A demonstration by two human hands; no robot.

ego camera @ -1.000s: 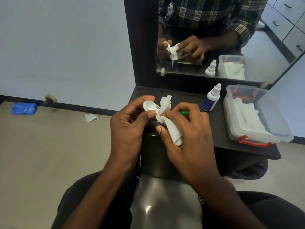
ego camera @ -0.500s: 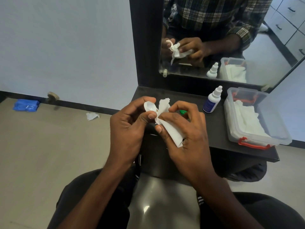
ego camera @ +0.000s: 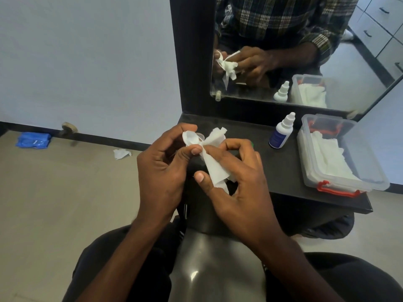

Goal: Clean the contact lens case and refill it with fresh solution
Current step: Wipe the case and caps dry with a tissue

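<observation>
My left hand [ego camera: 161,168] pinches the white contact lens case [ego camera: 190,138] between thumb and fingers, above the near edge of the black shelf [ego camera: 281,168]. My right hand [ego camera: 237,184] holds a white tissue [ego camera: 214,166] and presses it against the case; one end of the tissue sticks up past my fingers, the other hangs by my thumb. A sliver of a green cap [ego camera: 252,144] shows behind my right fingers. The solution bottle [ego camera: 281,132], white with a blue label and capped, stands upright on the shelf to the right of my hands.
A clear plastic box [ego camera: 370,171] with red latches holds white tissues at the shelf's right end. A mirror [ego camera: 294,51] stands behind the shelf. On the floor to the left lie a crumpled tissue [ego camera: 122,153] and a blue packet [ego camera: 32,140].
Both hands stay together in the same grips. My right fingers have shifted the tissue slightly against the case; its hanging end now lies lower by my thumb.
</observation>
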